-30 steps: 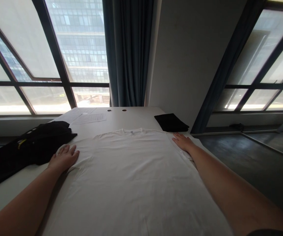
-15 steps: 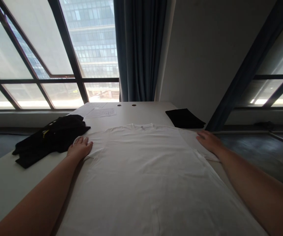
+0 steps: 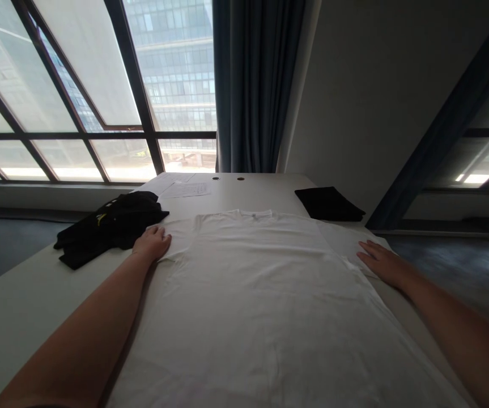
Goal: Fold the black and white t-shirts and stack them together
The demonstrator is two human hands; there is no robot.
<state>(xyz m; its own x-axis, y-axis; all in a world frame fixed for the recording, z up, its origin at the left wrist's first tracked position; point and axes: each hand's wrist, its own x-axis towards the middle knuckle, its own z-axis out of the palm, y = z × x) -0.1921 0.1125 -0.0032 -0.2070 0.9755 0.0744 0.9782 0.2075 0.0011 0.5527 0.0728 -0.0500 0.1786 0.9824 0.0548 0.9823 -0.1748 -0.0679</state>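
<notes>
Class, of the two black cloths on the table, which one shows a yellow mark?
The loosely bunched black cloth, beside the left hand; the neatly folded black cloth, beyond the right hand, shows no yellow.

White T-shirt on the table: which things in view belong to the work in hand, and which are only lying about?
In the work:
white T-shirt, spread out
left hand, on one sleeve
right hand, at the other sleeve
table, underneath

Lying about:
crumpled black garment
folded black cloth
papers
</notes>
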